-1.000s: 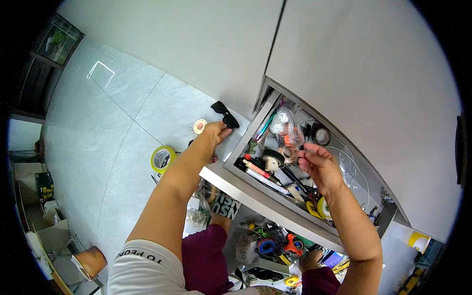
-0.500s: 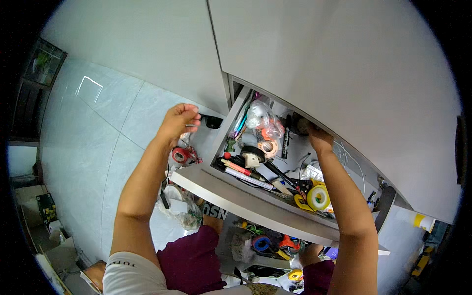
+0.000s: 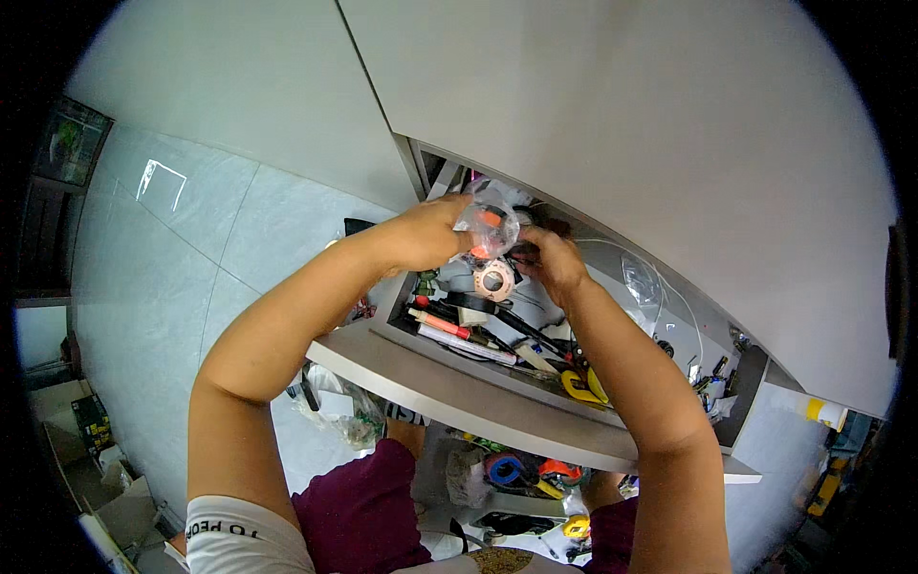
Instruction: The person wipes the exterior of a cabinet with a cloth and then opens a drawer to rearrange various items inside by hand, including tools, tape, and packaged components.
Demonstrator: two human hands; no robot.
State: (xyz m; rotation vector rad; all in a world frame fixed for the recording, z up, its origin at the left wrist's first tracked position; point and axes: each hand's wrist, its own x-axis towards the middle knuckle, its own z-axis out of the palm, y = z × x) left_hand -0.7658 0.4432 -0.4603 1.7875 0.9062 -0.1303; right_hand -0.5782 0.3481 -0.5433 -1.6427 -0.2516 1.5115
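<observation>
Over the far left part of an open drawer (image 3: 430, 349), my left hand (image 3: 432, 232) is closed on a clear plastic bag (image 3: 494, 222) with orange pieces showing in it. My right hand (image 3: 557, 263) is just to the right of the bag, fingers curled inward. Something dark shows at its fingertips, too hidden to name. Below the hands lie a peach-coloured ring (image 3: 493, 280), a roll of black tape (image 3: 470, 302), a red-and-orange pen (image 3: 439, 323) and a white marker (image 3: 466, 343). A yellow-handled tool (image 3: 579, 387) is partly hidden by my right forearm.
Grey cabinet fronts (image 3: 612, 115) rise beyond the drawer. A thin white cable (image 3: 685, 295) curves along its back right. An open lower compartment holds a blue roll (image 3: 504, 469) and a yellow tape measure (image 3: 576, 526). A plastic bag (image 3: 349, 411) lies on the tiled floor (image 3: 182, 287).
My left hand has come from outside the drawer onto the plastic bag, which is now raised. My right hand has moved left from the drawer's back toward it.
</observation>
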